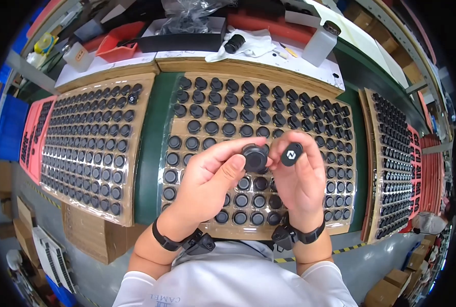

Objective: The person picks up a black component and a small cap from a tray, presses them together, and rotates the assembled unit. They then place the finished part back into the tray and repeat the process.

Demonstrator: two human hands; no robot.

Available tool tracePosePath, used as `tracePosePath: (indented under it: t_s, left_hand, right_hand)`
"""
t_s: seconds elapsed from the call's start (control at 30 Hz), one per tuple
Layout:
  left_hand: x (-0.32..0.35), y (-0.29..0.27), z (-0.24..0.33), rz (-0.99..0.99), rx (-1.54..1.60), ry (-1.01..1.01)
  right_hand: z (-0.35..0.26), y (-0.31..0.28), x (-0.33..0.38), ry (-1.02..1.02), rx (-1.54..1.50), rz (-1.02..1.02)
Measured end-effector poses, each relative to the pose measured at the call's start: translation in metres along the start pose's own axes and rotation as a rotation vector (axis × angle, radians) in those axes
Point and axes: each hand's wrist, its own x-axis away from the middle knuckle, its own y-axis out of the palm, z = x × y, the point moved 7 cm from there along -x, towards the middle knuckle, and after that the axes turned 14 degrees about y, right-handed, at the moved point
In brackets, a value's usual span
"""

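The green bench (pixel 156 128) ran beneath everything before me, with a white-topped ledge (pixel 192 56) along its far side. Directly in front of me lay the middle tray (pixel 178 126), rows of dark parts seated in its clear pockets; the left tray (pixel 136 138) and the right tray (pixel 372 174), both backed with cardboard, flanked it. On the ledge stood a red bin (pixel 119 42), a translucent bottle (pixel 321 46) and a crumpled white cloth (pixel 257 47). Over the middle tray, my left hand (pixel 210 176) was closed about a round black part (pixel 255 159), thumb at its near side and fingers behind. My right hand (pixel 302 179) pinched an oval black piece (pixel 292 154), the smaller of the two, its white mark turned toward me, just right of the round black part. Whether my right fingertips touched that part, I could not tell.
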Motion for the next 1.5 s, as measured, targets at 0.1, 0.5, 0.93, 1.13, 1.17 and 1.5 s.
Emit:
tracePosePath:
  t_s: [0.1, 0.5, 0.93, 1.13, 1.17, 1.5]
  left_hand:
    - [-0.007, -0.002, 0.001, 0.12, -0.095, 0.146]
    - [-0.001, -0.017, -0.008, 0.057, -0.411, 0.235]
    - [0.002, -0.018, -0.005, 0.072, -0.396, 0.366]
    - [0.0, -0.023, -0.02, 0.123, -0.024, 0.128]
    - [0.0, -0.023, -0.022, 0.125, 0.034, 0.097]
    - [0.002, -0.022, -0.023, 0.141, -0.177, 0.111]
  right_hand:
    - [-0.005, -0.007, 0.006, -0.218, 0.188, 0.093]
    - [0.018, -0.004, 0.004, -0.143, 0.256, 0.083]
    - [0.024, 0.006, 0.004, -0.131, 0.254, -0.004]
    - [0.027, -0.005, 0.002, -0.061, 0.093, 0.056]
    - [0.026, -0.004, 0.002, -0.062, 0.094, 0.056]
    - [0.029, -0.013, -0.003, 0.065, -0.083, 0.119]
